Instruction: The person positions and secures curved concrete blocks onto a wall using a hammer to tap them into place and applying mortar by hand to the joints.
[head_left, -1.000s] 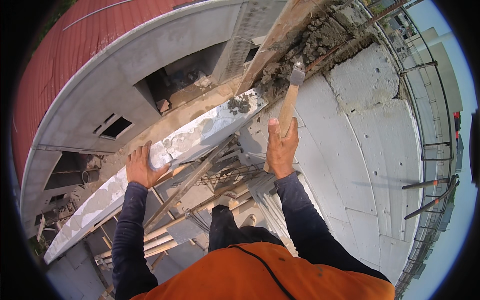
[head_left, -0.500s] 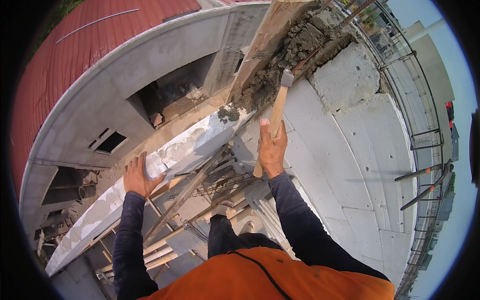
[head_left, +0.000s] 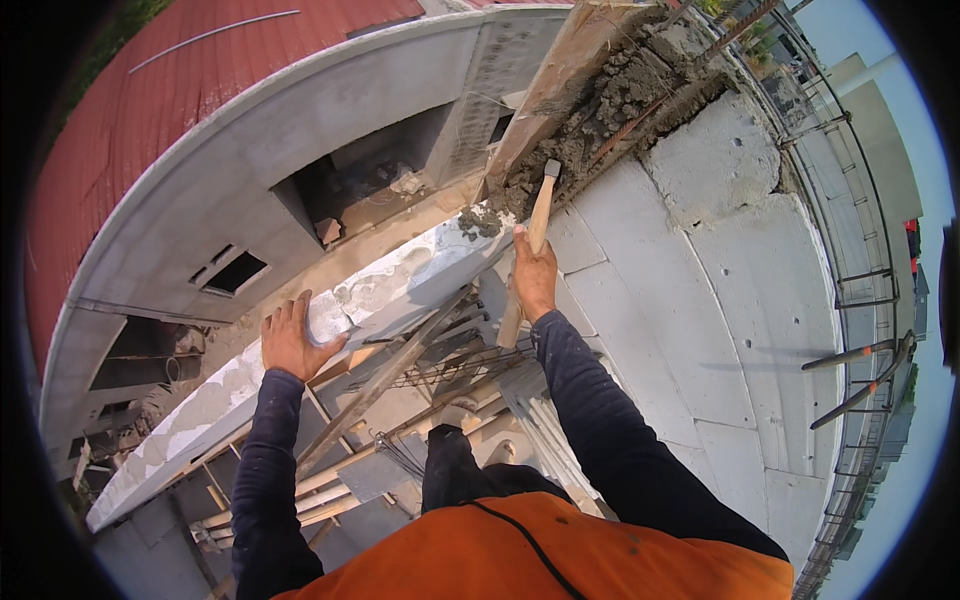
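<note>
My right hand is closed round the wooden handle of a hammer. The hammer's metal head is up against or just over wet grey concrete in the corner between a wooden board and the light block wall; I cannot tell whether it touches. My left hand lies with fingers spread on the top of a white, mortar-smeared wall. A lump of wet mortar sits on that wall's far end, beside the corner. A rusty steel bar sticks out of the concrete.
Below me are timber poles, a slanting plank and loose wire mesh. A steel rebar cage runs along the right. Beyond the left wall stands a grey building with a red metal roof.
The hammer has gone down, its head now lower and closer to the concrete. My left hand still rests on the wall. The whole view has shifted slightly.
</note>
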